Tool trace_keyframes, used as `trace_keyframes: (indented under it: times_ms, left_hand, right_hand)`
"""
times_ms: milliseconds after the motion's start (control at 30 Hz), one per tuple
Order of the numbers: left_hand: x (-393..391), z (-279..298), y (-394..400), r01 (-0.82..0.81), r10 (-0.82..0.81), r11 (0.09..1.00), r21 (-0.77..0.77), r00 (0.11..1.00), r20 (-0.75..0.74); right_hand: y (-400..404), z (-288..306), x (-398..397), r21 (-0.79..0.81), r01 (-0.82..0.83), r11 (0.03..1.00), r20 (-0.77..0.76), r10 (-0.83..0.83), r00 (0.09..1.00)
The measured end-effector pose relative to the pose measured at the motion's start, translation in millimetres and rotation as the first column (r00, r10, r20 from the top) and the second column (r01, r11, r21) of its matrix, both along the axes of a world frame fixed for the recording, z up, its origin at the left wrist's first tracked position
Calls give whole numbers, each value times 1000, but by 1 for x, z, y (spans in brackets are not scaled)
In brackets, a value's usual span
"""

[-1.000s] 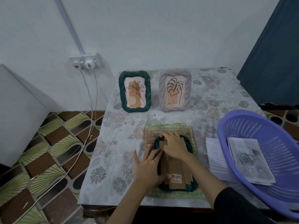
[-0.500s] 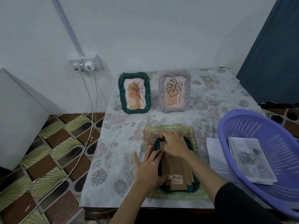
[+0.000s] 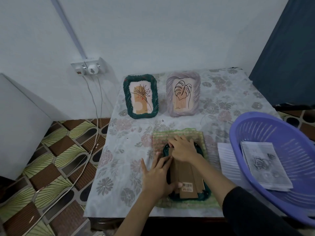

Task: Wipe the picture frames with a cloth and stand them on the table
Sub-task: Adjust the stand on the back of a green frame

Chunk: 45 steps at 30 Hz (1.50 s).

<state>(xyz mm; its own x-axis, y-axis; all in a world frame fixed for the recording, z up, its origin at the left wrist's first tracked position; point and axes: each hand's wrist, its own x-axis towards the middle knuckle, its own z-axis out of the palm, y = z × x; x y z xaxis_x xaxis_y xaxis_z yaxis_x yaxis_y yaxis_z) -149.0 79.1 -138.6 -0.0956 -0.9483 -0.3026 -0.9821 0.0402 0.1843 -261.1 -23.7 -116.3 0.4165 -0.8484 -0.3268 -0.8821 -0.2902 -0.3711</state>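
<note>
Face down on a green woven cloth (image 3: 179, 133) at the table's near edge, a dark-green rope-rimmed picture frame (image 3: 203, 195) lies under a flat left hand (image 3: 157, 176) and a right hand (image 3: 183, 149) with fingers curled, their grip unclear, at its brown cardboard back; light, rigid, probably glass-fronted, it is best lifted by its rim.

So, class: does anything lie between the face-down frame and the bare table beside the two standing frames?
Nothing visible does: the face-down frame lies on the cloth, and the tabletop right of the lilac frame looks free.

Two bare forearms — the right arm's dark sleeve (image 3: 242, 206) pushed up near the elbow.
</note>
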Motion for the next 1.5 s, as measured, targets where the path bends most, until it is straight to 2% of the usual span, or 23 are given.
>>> trace_keyframes:
  times_ms: [167, 233, 300, 367, 500, 667, 833, 867, 933, 1000, 1067, 1133, 1200, 1267, 1333, 1400, 1500]
  left_hand:
    - [1, -5, 0, 17, -17, 1000, -9, 1000, 5]
    - [1, -5, 0, 14, -14, 1000, -10, 1000, -3]
    - [1, -4, 0, 14, -14, 1000, -9, 1000, 2]
    - [1, -3, 1, 10, -10, 1000, 0, 1000, -8]
    - [1, -4, 1, 10, -10, 1000, -3, 1000, 6]
    - [0, -2, 1, 1, -1, 1000, 4, 1000, 10]
    - [2, -5, 1, 6, -6, 1000, -3, 1000, -2]
    - [2, -5, 0, 6, -6, 1000, -7, 1000, -1]
    - [3, -6, 0, 7, -7, 1000, -8, 1000, 11]
    - [2, -6, 0, 6, -6, 1000, 8, 1000, 14]
    - [1, -3, 0, 3, -3, 1000, 19, 1000, 19]
    - [1, 1, 1, 3, -3, 1000, 21, 1000, 18]
    - [-1, 4, 2, 5, -6, 1000, 23, 1000, 22]
    - [-2, 6, 3, 4, -5, 999, 42, 1000, 26]
    - [-3, 8, 5, 5, -7, 998, 58, 999, 37]
    - [-5, 9, 6, 6, -10, 998, 57, 998, 61]
    - [-12, 12, 12, -3, 0, 999, 37, 997, 83]
  right_hand:
    - [6, -10, -8, -55, 80, 995, 156, -71, 985]
    - [11, -14, -10, -142, 63, 988, 136, -43, 990]
    - [15, -20, -12, -267, -24, 963, 52, 40, 998]
    - [19, -24, -13, -316, -65, 947, 32, 79, 996]
    - [14, -19, -9, -292, -55, 955, 57, 75, 996]
    - [-2, -12, 1, -157, -32, 987, 48, 40, 998]
    - [8, -22, -11, -236, -82, 968, 35, 93, 995]
    - [13, -25, -14, -301, -120, 946, 8, 129, 992]
    - [19, -29, -19, -482, -237, 843, -101, 216, 971]
    - [22, -31, -22, -553, -317, 770, -214, 236, 948]
    - [23, -31, -27, -612, -338, 714, -245, 235, 940]
    - [27, -30, -32, -674, -242, 699, -177, 165, 970]
    - [39, -29, -39, -613, 70, 787, 63, -39, 997]
    - [58, -26, -51, -420, 435, 796, 290, -337, 896]
    - [74, -25, -66, -181, 640, 746, 292, -581, 760]
    - [86, -27, -73, -78, 690, 719, 232, -660, 714]
    - [88, -23, -73, 13, 736, 676, 221, -720, 657]
